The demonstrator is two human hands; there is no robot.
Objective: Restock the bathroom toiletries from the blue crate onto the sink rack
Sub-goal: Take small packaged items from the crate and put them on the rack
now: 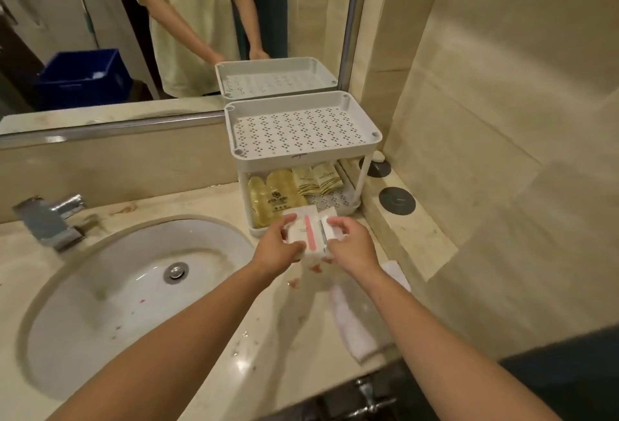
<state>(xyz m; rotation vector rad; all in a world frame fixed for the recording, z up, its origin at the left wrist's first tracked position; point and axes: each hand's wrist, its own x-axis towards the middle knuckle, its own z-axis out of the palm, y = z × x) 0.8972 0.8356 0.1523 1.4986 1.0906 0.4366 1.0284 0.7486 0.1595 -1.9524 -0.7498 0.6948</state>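
The left grip [276, 249] and right grip [351, 246] each close on a stack of small white packets [306, 233], one pink-striped, held above the worktop [268, 337] just before the sink rack [301, 161]. Its lower tier contains translucent yellow packs [271, 199] and striped sachets [316, 179]. The blue crate [83, 79] shows only in the mirror.
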